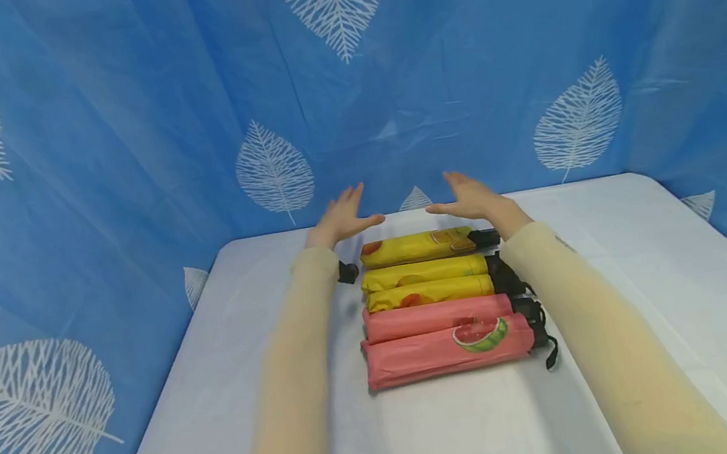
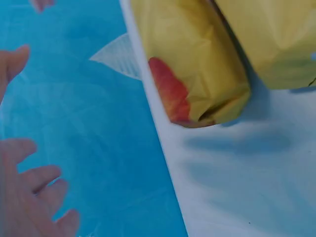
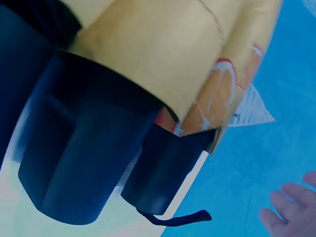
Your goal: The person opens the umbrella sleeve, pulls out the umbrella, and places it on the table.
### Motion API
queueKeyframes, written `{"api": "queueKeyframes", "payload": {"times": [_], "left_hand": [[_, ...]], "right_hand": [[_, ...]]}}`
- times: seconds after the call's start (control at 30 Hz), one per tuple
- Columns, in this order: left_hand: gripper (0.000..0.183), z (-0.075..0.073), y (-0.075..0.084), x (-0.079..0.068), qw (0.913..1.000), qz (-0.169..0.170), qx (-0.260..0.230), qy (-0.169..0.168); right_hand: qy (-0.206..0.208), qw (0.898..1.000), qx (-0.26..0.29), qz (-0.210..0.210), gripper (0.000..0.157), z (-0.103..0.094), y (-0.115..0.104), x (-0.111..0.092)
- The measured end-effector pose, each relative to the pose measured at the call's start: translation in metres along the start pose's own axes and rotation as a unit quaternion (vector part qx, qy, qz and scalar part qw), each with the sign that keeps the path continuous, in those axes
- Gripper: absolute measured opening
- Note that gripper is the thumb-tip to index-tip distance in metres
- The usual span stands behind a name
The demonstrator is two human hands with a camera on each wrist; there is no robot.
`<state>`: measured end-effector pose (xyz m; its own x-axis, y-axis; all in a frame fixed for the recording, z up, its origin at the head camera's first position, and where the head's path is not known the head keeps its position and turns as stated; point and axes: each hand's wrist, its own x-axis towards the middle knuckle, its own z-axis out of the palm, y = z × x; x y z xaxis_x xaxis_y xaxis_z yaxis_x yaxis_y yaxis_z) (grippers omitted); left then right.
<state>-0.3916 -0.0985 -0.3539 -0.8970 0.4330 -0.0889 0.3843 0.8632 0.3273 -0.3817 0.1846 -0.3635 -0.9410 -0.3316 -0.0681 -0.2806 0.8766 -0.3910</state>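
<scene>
Folded umbrellas in fabric sleeves lie side by side across the white table. The rearmost yellow umbrella [image 1: 415,247] has fruit prints and a black handle [image 3: 155,170] with a strap. Before it lie a second yellow umbrella [image 1: 422,273] and a third [image 1: 429,294]. Nearest the front are a pink umbrella [image 1: 439,316] and another pink umbrella [image 1: 451,350] with a watermelon print. Beyond the row's left end, my left hand [image 1: 338,219] is held up with fingers spread, holding nothing. My right hand [image 1: 471,198] mirrors it at the right end, thumb pointing inward, also holding nothing.
A white table [image 1: 463,438] carries the row, its far edge just behind the rearmost umbrella. Blue leaf-printed cloth [image 1: 454,75] hangs behind and along both sides. A small black object [image 1: 347,272] shows beside the left wrist.
</scene>
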Motion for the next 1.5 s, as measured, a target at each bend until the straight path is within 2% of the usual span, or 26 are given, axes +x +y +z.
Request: {"api": "queueKeyframes", "payload": {"times": [0.17, 0.4, 0.7, 0.83, 0.93, 1.07, 1.23, 1.3, 1.37, 1.5], "left_hand": [[0.085, -0.005, -0.007, -0.006, 0.9963, 0.023, -0.076, -0.031], [0.077, 0.005, -0.019, -0.013, 0.9859, 0.013, -0.163, -0.036], [0.065, 0.032, -0.032, -0.018, 0.9679, 0.043, -0.244, -0.044], [0.06, 0.045, -0.036, -0.019, 0.9569, 0.073, -0.279, -0.037], [0.059, 0.051, -0.035, -0.023, 0.9454, 0.082, -0.313, -0.036], [0.057, 0.061, -0.038, -0.025, 0.9359, 0.078, -0.343, -0.026], [0.054, 0.078, -0.049, -0.022, 0.9282, 0.062, -0.366, -0.018], [0.053, 0.083, -0.051, -0.022, 0.9246, 0.06, -0.376, -0.018], [0.052, 0.086, -0.053, -0.022, 0.92, 0.064, -0.386, -0.017], [0.052, 0.089, -0.052, -0.022, 0.9164, 0.077, -0.393, -0.01]], "right_hand": [[-0.015, 0.995, 0.094, 0.005, 0.097, -0.011, 0.018, -0.011], [-0.011, 0.979, 0.203, 0.0, 0.078, -0.018, 0.04, -0.028], [-0.002, 0.971, 0.24, -0.021, 0.065, -0.003, 0.062, -0.049], [-0.004, 0.966, 0.259, -0.024, 0.062, 0.005, 0.07, -0.055], [-0.007, 0.962, 0.273, -0.019, 0.056, 0.004, 0.064, -0.064], [-0.008, 0.961, 0.276, -0.011, 0.05, 0.006, 0.062, -0.07], [-0.007, 0.964, 0.266, -0.007, 0.055, 0.027, 0.093, -0.058], [-0.005, 0.966, 0.259, -0.006, 0.055, 0.031, 0.098, -0.056], [-0.002, 0.968, 0.252, -0.002, 0.055, 0.033, 0.102, -0.056], [-0.001, 0.971, 0.238, 0.005, 0.059, 0.037, 0.105, -0.057]]}}
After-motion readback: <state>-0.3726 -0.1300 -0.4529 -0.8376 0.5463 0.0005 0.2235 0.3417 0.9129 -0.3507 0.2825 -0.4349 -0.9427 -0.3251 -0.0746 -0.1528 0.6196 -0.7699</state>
